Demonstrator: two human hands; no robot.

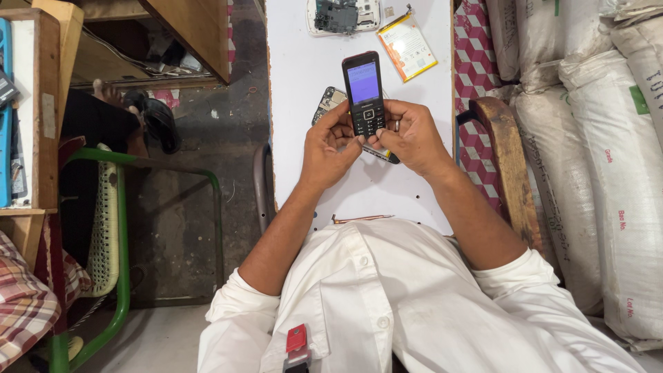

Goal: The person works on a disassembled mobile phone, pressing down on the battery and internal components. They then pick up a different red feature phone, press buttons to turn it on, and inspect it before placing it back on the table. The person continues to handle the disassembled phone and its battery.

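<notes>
I hold a dark keypad phone (364, 92) with a lit bluish screen over a white table (297, 83). My left hand (329, 145) grips its lower left side, and my right hand (409, 137) grips its lower right, thumbs by the keypad. A ring shows on a right finger. Under my hands lies another dark phone part (328, 102), partly hidden, and a thin dark piece (384, 155) sticks out beneath my right hand.
At the table's far end lie an opened phone body (343, 15) and an orange-edged flat battery (407, 45). A thin wire (359, 219) rests near my chest. White sacks (608, 159) stack on the right; a green-framed chair (117, 235) stands left.
</notes>
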